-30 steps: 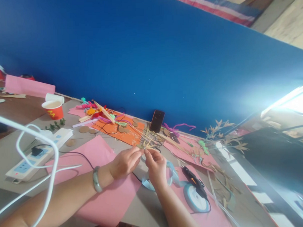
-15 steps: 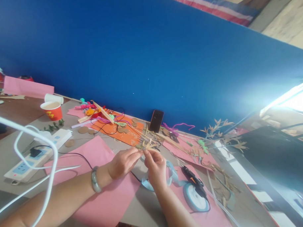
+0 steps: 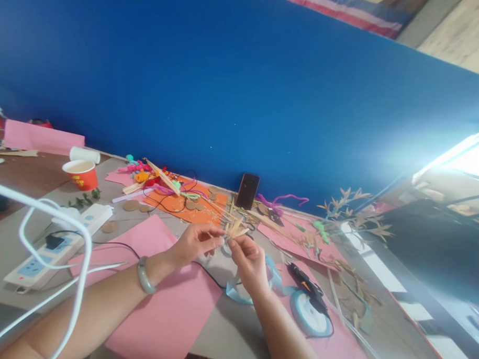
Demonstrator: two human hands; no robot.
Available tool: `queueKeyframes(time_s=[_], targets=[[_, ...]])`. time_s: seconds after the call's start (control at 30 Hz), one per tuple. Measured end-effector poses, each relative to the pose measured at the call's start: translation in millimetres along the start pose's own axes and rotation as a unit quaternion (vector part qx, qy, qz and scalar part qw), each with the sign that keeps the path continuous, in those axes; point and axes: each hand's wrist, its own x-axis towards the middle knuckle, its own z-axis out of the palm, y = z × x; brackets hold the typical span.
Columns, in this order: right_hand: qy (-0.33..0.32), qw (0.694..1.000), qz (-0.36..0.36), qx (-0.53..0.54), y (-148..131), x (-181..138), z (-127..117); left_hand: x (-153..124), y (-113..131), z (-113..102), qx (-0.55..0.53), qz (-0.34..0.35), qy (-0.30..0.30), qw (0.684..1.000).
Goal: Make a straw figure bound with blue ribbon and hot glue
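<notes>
Both my hands meet over the table's middle, pinching a small tan paper leaf sprig (image 3: 235,228). My left hand (image 3: 196,242), with a pale green bangle (image 3: 143,275) on the wrist, grips the sprig's left end with thumb and fingers. My right hand (image 3: 248,256) pinches it from below on the right. Under my forearms lies a pink paper sheet (image 3: 165,313). A pale blue ribbon (image 3: 272,275) trails by my right wrist.
A black glue gun (image 3: 306,284) lies beside a blue ribbon roll (image 3: 307,316) at the right. An orange sheet (image 3: 189,205) with yarn and sticks, a dark phone (image 3: 248,191), a red paper cup (image 3: 82,173), a white power strip (image 3: 57,241) and a blue board (image 3: 220,86) surround them.
Both hands have lifted slightly and shifted up with the sprig; my left fingers have loosened around it. The view has tilted a little.
</notes>
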Motion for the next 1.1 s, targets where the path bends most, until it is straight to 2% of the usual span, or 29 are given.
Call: queueKeyframes(time_s=[0.07, 0.23, 0.4, 0.57, 0.7, 0.8, 0.93, 1.1], targets=[[-0.036, 0.999, -0.004, 0.004, 0.7, 0.8, -2.0, 1.6, 1.2, -1.8, -0.040, -0.018, -0.030, 0.999], [-0.098, 0.995, -0.021, 0.008, -2.8, 1.8, -5.9, -0.3, 8.7, -4.5, -0.069, -0.016, -0.079, 0.994], [-0.139, 0.989, -0.043, 0.028, -10.0, 2.8, -8.2, 1.1, 6.5, -6.0, -0.089, -0.022, -0.087, 0.992], [-0.148, 0.988, -0.030, 0.043, -10.7, 2.9, -8.7, 2.3, 1.6, -5.8, -0.107, -0.018, -0.083, 0.991], [-0.141, 0.988, -0.024, 0.058, -8.0, 2.4, -7.2, 2.2, -0.3, -5.8, -0.110, -0.008, -0.093, 0.989], [-0.104, 0.993, -0.015, 0.060, -4.4, 1.7, -5.1, 2.3, -1.4, -5.5, -0.104, 0.013, -0.096, 0.990], [-0.040, 0.998, -0.008, 0.044, -0.5, 1.3, -3.8, 1.6, 0.1, -2.8, -0.093, 0.031, -0.077, 0.992], [-0.004, 1.000, -0.019, 0.005, -0.6, -0.6, -3.0, 0.2, 3.3, 2.0, -0.090, 0.027, -0.042, 0.995]])
